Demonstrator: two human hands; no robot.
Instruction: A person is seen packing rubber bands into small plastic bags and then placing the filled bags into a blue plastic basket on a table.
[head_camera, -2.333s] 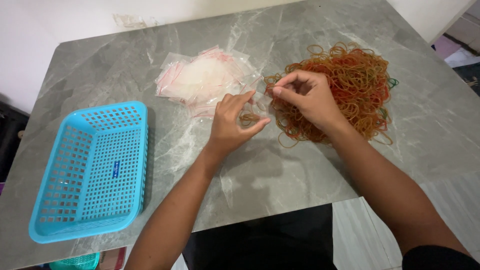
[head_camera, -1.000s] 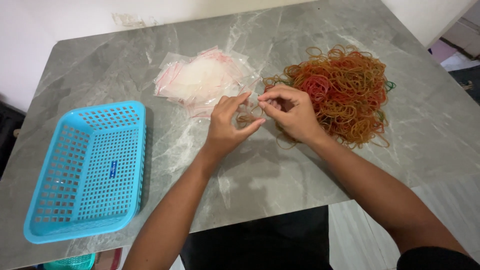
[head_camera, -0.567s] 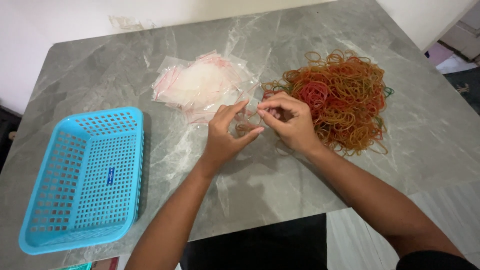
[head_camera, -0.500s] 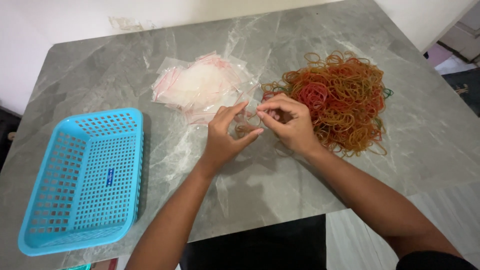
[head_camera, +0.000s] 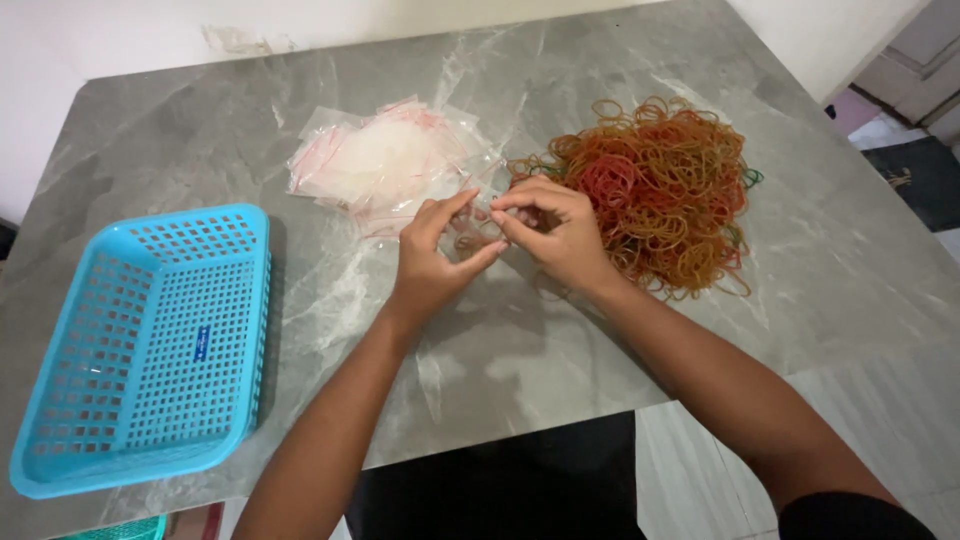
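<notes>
While both hands meet just left of the rubber band pile (head_camera: 655, 190), the left hand (head_camera: 435, 255) and right hand (head_camera: 555, 225) pinch a small clear bag (head_camera: 487, 185), its long axis unclear; the right hand is nearer the pile.

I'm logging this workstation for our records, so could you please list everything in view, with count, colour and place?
Table: one, grey marbled, fills most of the view.
Basket: one, light blue, perforated, on the table's left side.
Small plastic bags: a pile, clear with red strips, count unclear, back centre of the table.
Rubber bands: a large heap, mostly orange-brown with some red and a few green, back right of the table.
Floor: pale tiles, right of the table.
Left hand: one, at table centre, fingers pinching something small between the piles.
Right hand: one, fingertips meeting the left hand's, at the edge of the rubber bands.
</notes>
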